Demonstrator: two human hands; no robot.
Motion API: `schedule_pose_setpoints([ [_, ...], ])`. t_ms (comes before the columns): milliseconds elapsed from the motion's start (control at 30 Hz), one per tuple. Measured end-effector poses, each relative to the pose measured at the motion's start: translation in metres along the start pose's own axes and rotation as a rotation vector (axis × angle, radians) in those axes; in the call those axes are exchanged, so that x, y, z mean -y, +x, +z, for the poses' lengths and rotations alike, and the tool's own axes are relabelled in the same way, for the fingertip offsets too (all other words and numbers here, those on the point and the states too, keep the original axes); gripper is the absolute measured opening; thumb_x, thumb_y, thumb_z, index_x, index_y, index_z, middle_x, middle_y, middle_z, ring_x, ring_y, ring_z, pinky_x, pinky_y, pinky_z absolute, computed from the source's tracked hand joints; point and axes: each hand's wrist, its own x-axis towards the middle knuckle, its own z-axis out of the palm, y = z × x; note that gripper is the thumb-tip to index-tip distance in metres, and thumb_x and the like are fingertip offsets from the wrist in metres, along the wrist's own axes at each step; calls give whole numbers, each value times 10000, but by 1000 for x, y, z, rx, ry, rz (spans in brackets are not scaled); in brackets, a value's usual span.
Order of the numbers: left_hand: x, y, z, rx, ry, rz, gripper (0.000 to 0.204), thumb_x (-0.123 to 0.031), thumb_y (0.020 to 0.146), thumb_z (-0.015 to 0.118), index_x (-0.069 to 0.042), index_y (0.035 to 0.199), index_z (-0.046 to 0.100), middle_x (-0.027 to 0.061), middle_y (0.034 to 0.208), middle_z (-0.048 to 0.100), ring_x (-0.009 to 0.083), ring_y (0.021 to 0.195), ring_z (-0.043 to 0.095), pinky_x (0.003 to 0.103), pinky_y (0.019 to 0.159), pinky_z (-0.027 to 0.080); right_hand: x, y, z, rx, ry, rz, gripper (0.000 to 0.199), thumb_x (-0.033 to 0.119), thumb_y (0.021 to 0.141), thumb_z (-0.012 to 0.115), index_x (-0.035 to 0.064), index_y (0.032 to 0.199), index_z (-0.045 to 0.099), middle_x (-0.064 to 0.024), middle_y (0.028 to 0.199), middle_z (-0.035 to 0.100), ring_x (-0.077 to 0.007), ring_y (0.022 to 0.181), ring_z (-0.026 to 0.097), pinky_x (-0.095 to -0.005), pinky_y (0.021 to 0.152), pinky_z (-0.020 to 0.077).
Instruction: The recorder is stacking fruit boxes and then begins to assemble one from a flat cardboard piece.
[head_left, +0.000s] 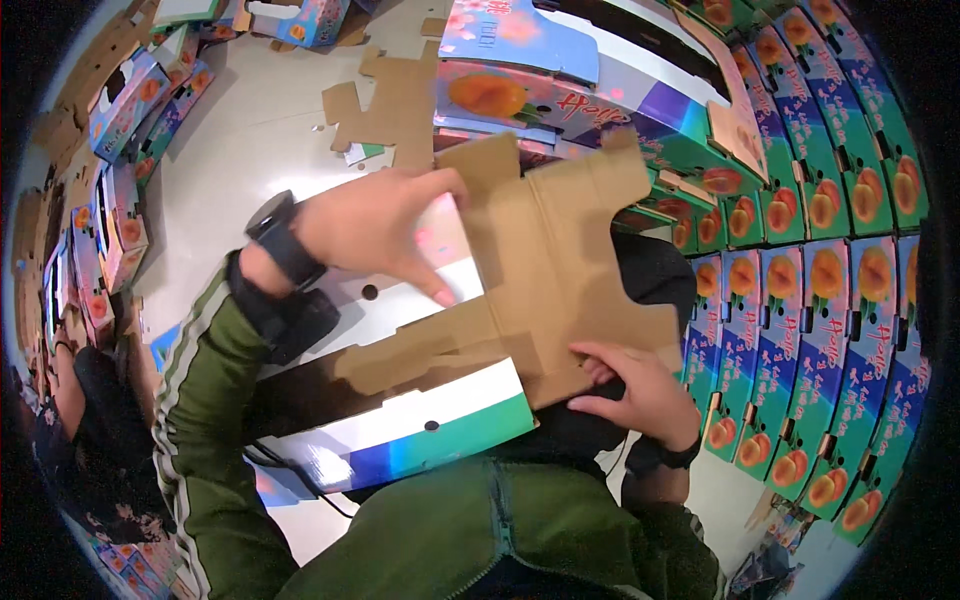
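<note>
A cardboard box [450, 408], white with blue and green bands outside and brown inside, lies open across my lap. Its wide brown end flap [560, 270], cut with notches and fold lines, stretches out to the right. My left hand [375, 225] spans the far white side panel, thumb pressed on its face and index finger over the corner by the flap; the other fingers are hidden. At the flap's near right edge, my right hand [640, 390] has its index finger on the cardboard and its thumb close below, remaining fingers curled.
Printed fruit boxes [820, 290] are stacked in rows on the right. Another open box [590, 95] stands just beyond the flap. Cardboard scraps [385, 105] lie on the floor. At the left, another person's arm [68, 385] reaches toward more boxes [90, 270].
</note>
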Motion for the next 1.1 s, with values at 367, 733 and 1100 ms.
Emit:
schedule_pose_setpoints([
  [367, -97, 13, 52, 249, 572, -85, 1208, -503, 553, 863, -61, 1490, 243, 237, 1248, 465, 359, 1058, 558, 402, 834, 486, -5, 115, 6, 538, 67, -31, 622, 323, 880, 690, -21, 1347, 467, -205, 1186, 612, -286, 1063, 625, -380, 926, 488],
  [733, -92, -16, 82, -256, 601, 57, 629, -220, 549, 744, -111, 1144, 572, 273, 1403, 399, 483, 1199, 451, 576, 946, 405, -6, 116, 79, 505, 935, -346, 751, 150, 810, 755, 25, 1416, 329, -141, 1323, 484, -243, 1275, 451, -353, 1075, 363],
  [1100, -98, -15, 84, -259, 600, 59, 656, -230, 545, 744, -111, 1163, 559, 288, 1410, 389, 514, 1213, 438, 612, 999, 364, 6, 103, 91, -221, 334, -502, 656, 75, 750, 738, 42, 1313, 403, -200, 978, 643, -361, 910, 649, -416, 788, 527],
])
